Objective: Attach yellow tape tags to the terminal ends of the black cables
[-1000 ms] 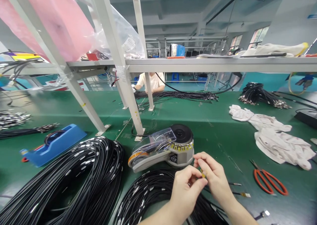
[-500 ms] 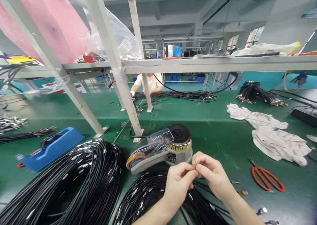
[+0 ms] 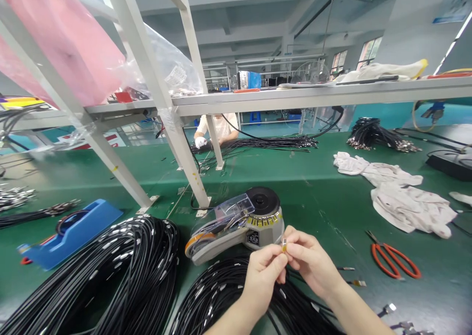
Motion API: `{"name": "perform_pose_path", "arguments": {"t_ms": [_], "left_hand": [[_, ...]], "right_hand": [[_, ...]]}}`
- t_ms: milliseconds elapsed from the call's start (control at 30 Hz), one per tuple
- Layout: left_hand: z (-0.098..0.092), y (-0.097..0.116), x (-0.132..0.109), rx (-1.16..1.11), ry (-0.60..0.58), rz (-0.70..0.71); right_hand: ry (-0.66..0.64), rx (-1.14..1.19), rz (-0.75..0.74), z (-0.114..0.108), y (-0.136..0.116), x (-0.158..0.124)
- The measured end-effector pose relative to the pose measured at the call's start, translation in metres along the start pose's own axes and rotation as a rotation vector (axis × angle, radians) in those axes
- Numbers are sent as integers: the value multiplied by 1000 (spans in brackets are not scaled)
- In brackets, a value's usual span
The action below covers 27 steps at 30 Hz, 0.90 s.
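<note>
Behind the hands sits the tape dispenser (image 3: 236, 224). Left hand (image 3: 262, 276) and right hand (image 3: 311, 261) have drawn closer together, both now pinching the small yellow-taped cable end (image 3: 283, 245) between their fingertips, raised slightly.

Left hand (image 3: 263, 272), right hand (image 3: 311, 261): bare, ungloved; forearms unsleeved.

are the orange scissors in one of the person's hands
No, the orange scissors lie on the green table, apart from the right hand, which meets the left hand at a small connector.
</note>
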State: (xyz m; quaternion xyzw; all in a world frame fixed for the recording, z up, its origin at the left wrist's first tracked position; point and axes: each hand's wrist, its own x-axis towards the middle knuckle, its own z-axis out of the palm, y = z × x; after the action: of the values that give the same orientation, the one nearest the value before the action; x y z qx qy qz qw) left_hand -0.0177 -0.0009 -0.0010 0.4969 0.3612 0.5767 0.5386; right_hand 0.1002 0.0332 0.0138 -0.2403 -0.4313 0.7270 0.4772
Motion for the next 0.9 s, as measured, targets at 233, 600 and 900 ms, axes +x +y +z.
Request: {"name": "perform_pose_path", "arguments": {"t_ms": [233, 600, 900], "left_hand": [[-5, 2, -2, -117, -230, -148], [-2, -7, 8, -186, 33, -152], [-2, -9, 9, 15, 105, -155]], "right_hand": [[-264, 51, 156, -7, -9, 1], [-66, -336, -135, -13, -9, 4], [60, -553, -244, -6, -7, 4]]}}
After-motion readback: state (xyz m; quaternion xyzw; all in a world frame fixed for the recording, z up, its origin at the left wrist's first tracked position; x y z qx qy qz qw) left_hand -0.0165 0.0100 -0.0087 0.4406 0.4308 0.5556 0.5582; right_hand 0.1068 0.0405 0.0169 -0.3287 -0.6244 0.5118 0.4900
